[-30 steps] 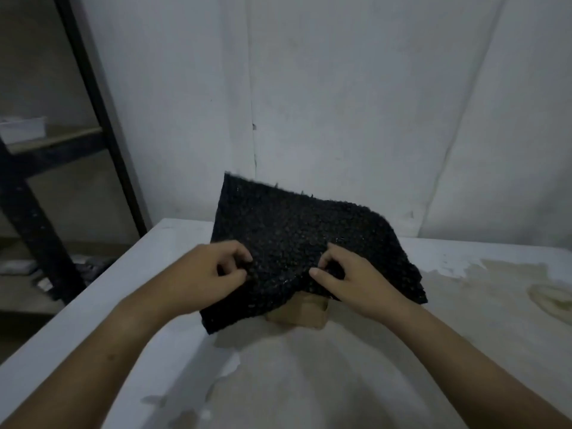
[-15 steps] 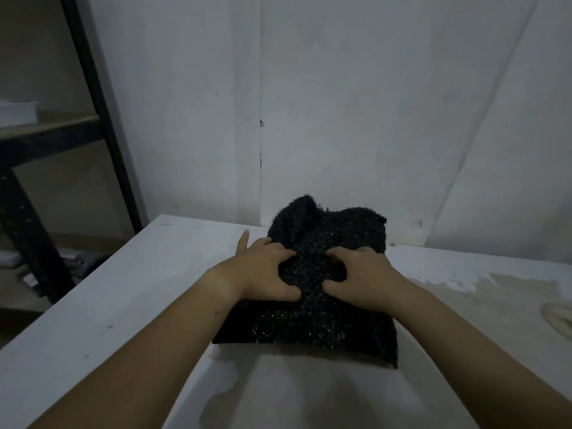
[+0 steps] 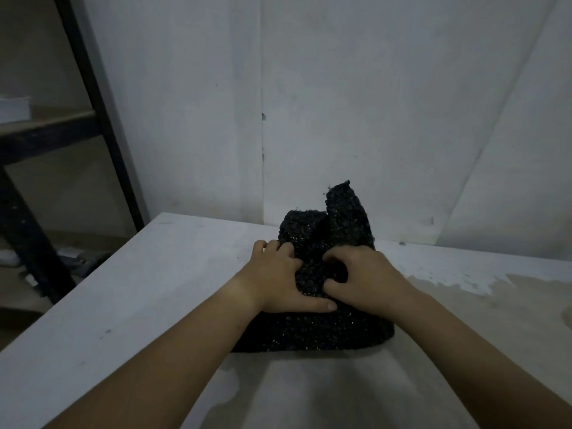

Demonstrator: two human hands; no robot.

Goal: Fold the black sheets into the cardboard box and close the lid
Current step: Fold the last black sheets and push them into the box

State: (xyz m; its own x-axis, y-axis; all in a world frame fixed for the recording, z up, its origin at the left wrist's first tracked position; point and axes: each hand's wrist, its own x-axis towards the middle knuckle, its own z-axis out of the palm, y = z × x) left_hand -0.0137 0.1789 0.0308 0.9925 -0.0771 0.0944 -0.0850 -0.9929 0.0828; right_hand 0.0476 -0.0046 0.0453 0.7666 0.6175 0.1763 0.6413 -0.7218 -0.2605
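As left hand [image 3: 276, 281], right hand [image 3: 366, 278] clutch black sheet [image 3: 312, 334], box hidden

Dim, greyish light over everything here. A pale wall [image 3: 356, 103] fills twelve o'clock, with a vertical seam [image 3: 262, 134] running down it. The white table [image 3: 130, 289] stretches below, and there's a worn brownish patch [image 3: 495, 311] at three o'clock. At nine o'clock stands a black shelf frame [image 3: 89, 97] (something white [image 3: 14, 108] sits on its board), with clutter [image 3: 71, 255] low on the floor beside it.
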